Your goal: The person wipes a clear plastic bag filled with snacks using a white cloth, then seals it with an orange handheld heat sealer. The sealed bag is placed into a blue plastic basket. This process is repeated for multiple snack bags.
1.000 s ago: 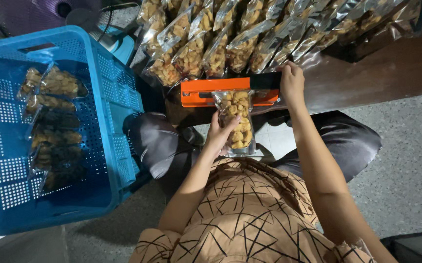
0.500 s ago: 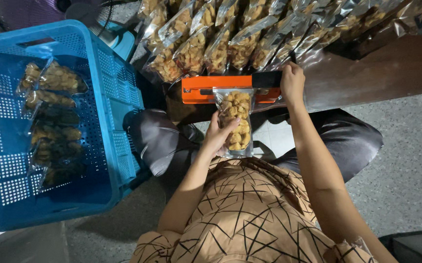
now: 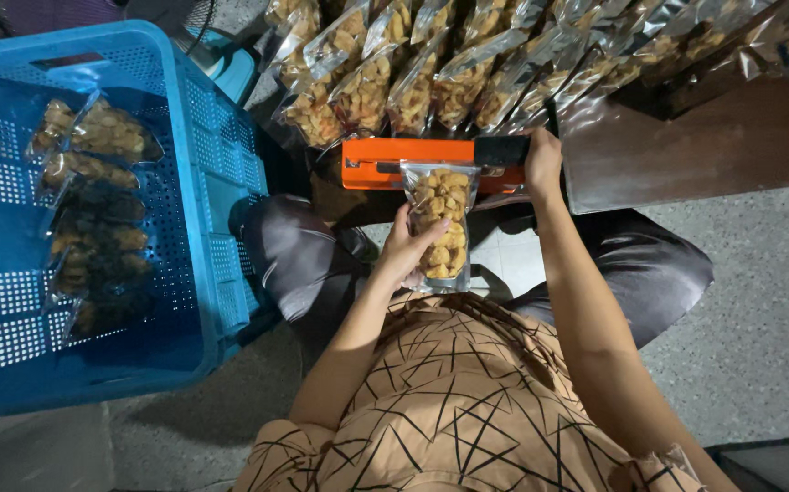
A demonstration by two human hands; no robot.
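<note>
1. At the left of the frame a blue perforated plastic crate [image 3: 203, 182] holds several clear pouches of brown snacks [image 3: 93, 137], lying in a column along its floor; the lower ones sit in shadow.
2. Near the centre the left hand [image 3: 405, 251] grips a clear snack pouch [image 3: 442, 223] from the side, thumb on the front and fingers wrapped behind, pinching it upright. The pouch's top edge is tucked into the orange heat sealer [image 3: 394, 164].
3. Just right of centre the right hand [image 3: 543, 162] lies pressed on the sealer's black handle end [image 3: 502, 150], fingers curled over it.
4. Along the top a row of filled clear and silvery pouches [image 3: 467, 64] leans overlapped on the dark wooden table [image 3: 686, 155].
5. Against the earlier frames, the pouch, both hands and the sealer keep the same positions; only the camera has shifted slightly.
6. Below, the person's patterned tan shirt [image 3: 467, 401] and dark trousers [image 3: 649, 264] fill the lower centre, over grey floor [image 3: 759, 319].
</note>
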